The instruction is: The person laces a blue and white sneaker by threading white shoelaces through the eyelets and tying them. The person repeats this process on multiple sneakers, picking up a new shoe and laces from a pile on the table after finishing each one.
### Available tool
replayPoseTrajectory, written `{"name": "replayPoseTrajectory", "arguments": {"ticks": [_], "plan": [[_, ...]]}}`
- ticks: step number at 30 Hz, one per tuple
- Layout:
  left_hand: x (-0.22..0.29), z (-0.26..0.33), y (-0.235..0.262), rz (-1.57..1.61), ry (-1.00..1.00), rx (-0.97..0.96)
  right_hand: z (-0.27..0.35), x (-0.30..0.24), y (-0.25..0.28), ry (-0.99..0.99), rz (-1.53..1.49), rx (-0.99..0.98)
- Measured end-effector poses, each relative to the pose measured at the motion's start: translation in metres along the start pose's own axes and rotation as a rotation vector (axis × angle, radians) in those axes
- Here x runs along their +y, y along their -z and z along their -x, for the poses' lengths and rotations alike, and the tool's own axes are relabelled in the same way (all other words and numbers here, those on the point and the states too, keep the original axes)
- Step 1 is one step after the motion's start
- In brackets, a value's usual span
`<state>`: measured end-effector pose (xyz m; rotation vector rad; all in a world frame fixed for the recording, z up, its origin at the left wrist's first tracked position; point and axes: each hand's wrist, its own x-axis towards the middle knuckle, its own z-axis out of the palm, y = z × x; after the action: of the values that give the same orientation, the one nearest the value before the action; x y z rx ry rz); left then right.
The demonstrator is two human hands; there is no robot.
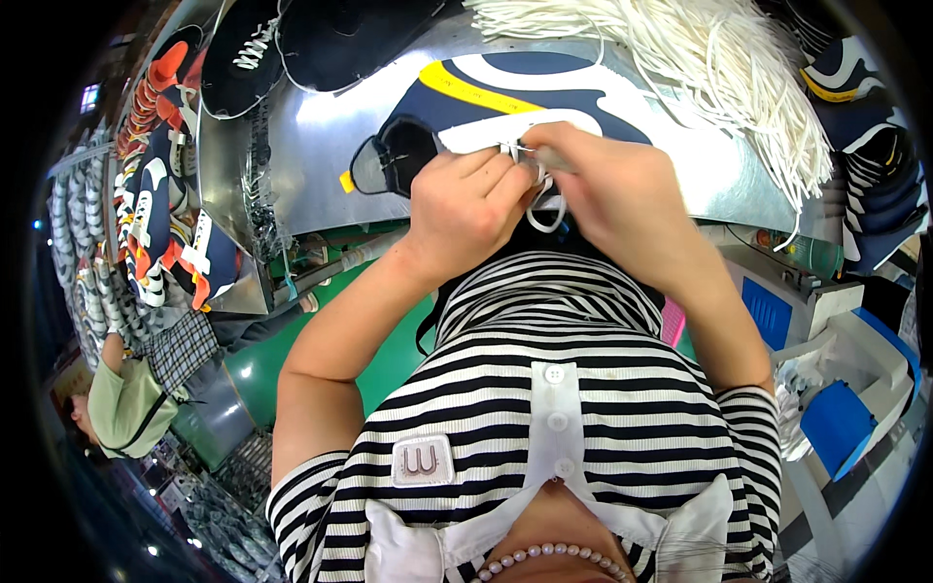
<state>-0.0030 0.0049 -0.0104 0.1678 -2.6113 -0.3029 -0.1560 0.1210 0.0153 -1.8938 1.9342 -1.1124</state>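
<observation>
A navy shoe upper [573,63] with a yellow stripe and white panels lies flat on the metal table in front of me. Its dark collar and lining [394,155] curve up at the left end. My left hand [471,206] is closed at the upper's near edge, fingers curled by the white eyelet strip. Beside it, my right hand [622,194] pinches with thumb and forefinger at a white shoelace [549,216], which loops down between the hands. The fingertips partly hide the eyelets, so the lace's exact path through them is unclear.
A heap of loose white laces [680,58] spreads over the table's far right. Black uppers [340,44] lie at the far left. Stacked navy, white and orange uppers [160,194] stand left, more uppers [880,175] right. A grey-and-blue machine [836,428] and another person [146,398] flank me.
</observation>
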Motion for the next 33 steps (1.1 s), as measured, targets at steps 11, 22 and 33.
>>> {"name": "replayPoseTrajectory", "arguments": {"ticks": [11,22,33], "plan": [[-0.019,0.005,0.002,0.102,0.007,-0.013,-0.033,0.026,-0.013,-0.368,-0.273,-0.093],[-0.025,-0.002,0.020,0.404,0.350,-0.224,-0.032,0.034,0.008,-0.433,-0.785,0.202],[-0.023,-0.012,-0.001,0.227,0.735,0.010,-0.043,0.038,-0.045,-0.532,-0.628,0.076]]}}
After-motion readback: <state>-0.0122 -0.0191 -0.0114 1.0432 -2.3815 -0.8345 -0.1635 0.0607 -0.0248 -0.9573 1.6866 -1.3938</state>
